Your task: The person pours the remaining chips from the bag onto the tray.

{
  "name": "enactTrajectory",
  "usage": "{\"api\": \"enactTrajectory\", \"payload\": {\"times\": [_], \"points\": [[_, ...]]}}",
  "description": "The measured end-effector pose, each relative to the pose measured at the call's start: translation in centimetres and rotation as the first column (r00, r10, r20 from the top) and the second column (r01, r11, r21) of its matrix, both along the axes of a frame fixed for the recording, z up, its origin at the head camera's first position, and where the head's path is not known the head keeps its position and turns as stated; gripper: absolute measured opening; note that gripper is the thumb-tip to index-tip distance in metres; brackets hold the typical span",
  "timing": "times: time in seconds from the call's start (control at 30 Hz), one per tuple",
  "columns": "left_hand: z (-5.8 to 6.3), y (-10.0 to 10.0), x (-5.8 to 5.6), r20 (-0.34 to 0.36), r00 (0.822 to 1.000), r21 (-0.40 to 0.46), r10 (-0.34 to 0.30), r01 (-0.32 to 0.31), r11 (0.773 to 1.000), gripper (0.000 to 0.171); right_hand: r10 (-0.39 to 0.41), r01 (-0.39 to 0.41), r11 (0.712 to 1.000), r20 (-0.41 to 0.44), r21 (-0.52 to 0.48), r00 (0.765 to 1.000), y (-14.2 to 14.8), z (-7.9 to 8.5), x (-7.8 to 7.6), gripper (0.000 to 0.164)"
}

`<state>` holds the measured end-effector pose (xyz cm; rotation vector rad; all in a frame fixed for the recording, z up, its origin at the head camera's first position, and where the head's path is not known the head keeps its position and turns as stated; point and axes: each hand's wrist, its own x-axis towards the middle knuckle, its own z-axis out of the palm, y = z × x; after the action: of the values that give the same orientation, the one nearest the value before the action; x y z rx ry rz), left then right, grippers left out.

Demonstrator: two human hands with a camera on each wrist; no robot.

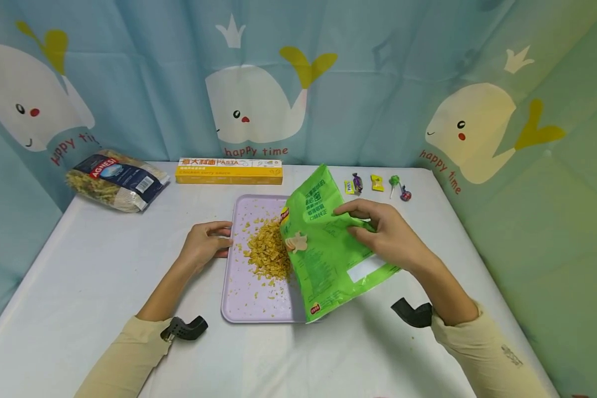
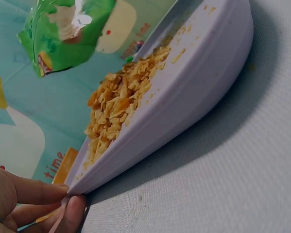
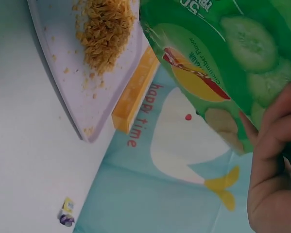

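Note:
A lilac tray lies on the white table, bearing a heap of crushed yellow chips with loose crumbs around it. My left hand pinches the tray's left rim; the left wrist view shows thumb and fingers on either side of it. Over the tray's right part, my right hand grips a green chip bag by its side, tilted. Cucumber slices are printed on the bag's front in the right wrist view. The bag hides the tray's right side and part of the heap.
A yellow pasta box stands at the back, behind the tray. At the back left lies an Agnesi pasta bag. Several small candies and a green lollipop sit at the back right. A whale-print curtain hangs behind the table.

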<state>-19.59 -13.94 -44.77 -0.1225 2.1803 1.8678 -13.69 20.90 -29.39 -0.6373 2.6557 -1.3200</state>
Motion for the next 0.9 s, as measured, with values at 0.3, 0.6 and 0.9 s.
{"api": "enactTrajectory", "payload": {"times": [0.3,0.6,0.9], "points": [[-0.1,-0.2,0.0,0.0,1.0,0.016,-0.02,0.02,1.0,0.047,-0.053,0.053,0.998,-0.027,0.023,0.998,-0.1,-0.6,-0.4,0.022],[0.0,-0.1,0.0,-0.004,1.0,0.029,-0.004,0.004,1.0,0.048,-0.078,0.078,0.997,-0.009,-0.024,0.997,0.1,-1.0,-0.9,0.017],[0.0,0.0,0.0,-0.004,1.0,0.02,-0.002,0.002,1.0,0.047,-0.13,0.13,0.991,0.006,0.012,0.992,0.3,-1.5,-1.2,0.013]]}}
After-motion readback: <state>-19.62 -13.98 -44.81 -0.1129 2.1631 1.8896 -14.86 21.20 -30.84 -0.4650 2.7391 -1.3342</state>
